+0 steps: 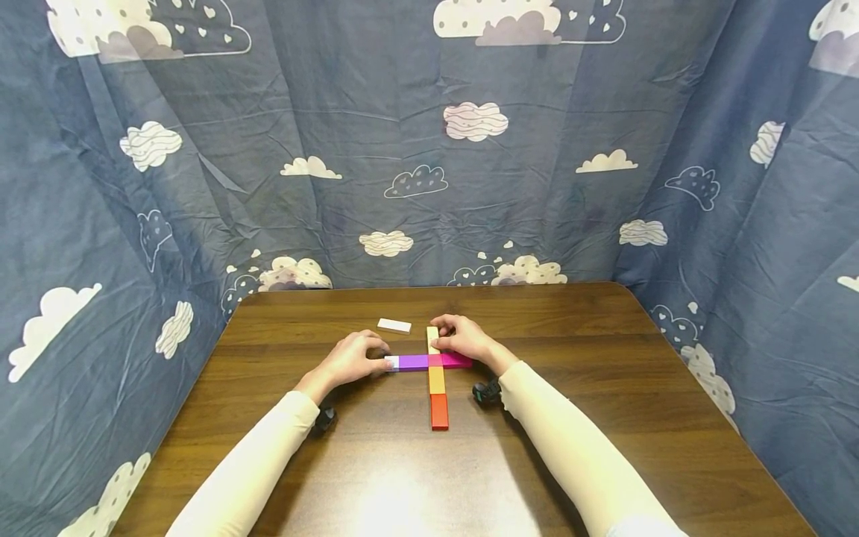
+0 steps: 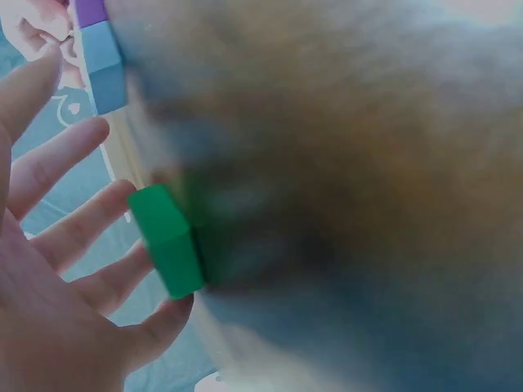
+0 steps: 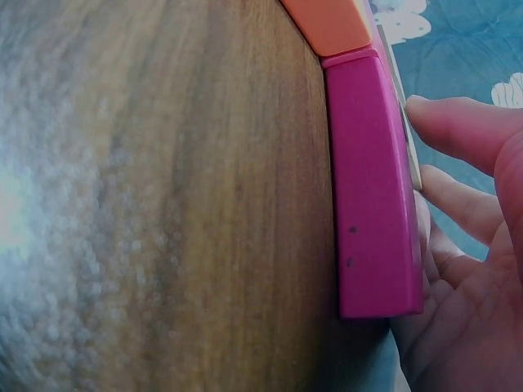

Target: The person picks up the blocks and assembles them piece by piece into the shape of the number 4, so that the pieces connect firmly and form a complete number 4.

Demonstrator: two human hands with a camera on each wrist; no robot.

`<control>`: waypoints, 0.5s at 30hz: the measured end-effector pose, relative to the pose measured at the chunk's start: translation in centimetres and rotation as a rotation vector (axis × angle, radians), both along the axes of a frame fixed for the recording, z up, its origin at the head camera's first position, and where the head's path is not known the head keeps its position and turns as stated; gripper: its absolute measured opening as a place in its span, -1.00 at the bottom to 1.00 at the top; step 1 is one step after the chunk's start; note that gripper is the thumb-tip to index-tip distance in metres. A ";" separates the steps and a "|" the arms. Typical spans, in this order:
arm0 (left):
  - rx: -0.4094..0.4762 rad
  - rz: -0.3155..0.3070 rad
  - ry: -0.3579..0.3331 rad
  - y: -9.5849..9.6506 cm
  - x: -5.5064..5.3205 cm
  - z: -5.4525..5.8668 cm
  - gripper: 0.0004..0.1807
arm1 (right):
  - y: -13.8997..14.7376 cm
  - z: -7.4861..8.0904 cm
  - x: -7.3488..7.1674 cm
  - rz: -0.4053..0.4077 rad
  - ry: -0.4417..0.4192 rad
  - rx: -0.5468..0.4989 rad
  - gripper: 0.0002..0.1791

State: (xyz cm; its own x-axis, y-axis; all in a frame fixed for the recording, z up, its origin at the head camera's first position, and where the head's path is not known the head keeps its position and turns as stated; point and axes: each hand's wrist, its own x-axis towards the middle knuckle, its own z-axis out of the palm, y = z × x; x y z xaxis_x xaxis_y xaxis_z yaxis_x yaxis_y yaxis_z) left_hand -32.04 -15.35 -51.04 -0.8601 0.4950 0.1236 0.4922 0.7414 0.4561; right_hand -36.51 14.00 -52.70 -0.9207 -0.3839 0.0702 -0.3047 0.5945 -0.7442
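Observation:
Several coloured blocks form a cross on the table. A cream block (image 1: 432, 337) makes its far arm; my right hand (image 1: 467, 341) grips it, thumb and index finger at its end and side. To the right lies a magenta block (image 3: 372, 188), below that hand. Orange (image 1: 436, 380) and red (image 1: 439, 412) blocks run toward me. Leftward come a purple block (image 1: 413, 362) and a light blue block (image 2: 105, 69). My left hand (image 1: 350, 358) is beside the light blue block's end, fingers spread. Its fingertips touch a green block (image 2: 167, 241), hidden in the head view.
A white block (image 1: 394, 326) lies apart, beyond the cross on the left. The brown wooden table (image 1: 322, 477) ends at a blue cloud-patterned curtain (image 1: 362, 119) behind and at both sides. Dark wrist devices (image 1: 486, 391) show under the wrists.

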 end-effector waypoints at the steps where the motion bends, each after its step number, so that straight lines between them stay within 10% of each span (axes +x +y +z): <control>1: 0.011 -0.001 0.005 0.0 -0.2 0.1 -0.62 | 0.0 0.0 0.0 -0.001 0.001 0.002 -0.48; 15: 0.087 0.075 0.038 0.6 -2.9 1.1 -0.65 | 0.0 0.0 0.0 0.005 -0.015 -0.014 -0.47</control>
State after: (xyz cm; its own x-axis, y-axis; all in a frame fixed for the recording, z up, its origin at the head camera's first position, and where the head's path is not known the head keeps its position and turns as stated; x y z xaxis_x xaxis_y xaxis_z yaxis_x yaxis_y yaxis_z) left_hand -34.96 -14.75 -49.89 -0.8881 0.4156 0.1963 0.4551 0.7350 0.5027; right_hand -36.54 14.01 -52.69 -0.9198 -0.3875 0.0616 -0.2962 0.5828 -0.7567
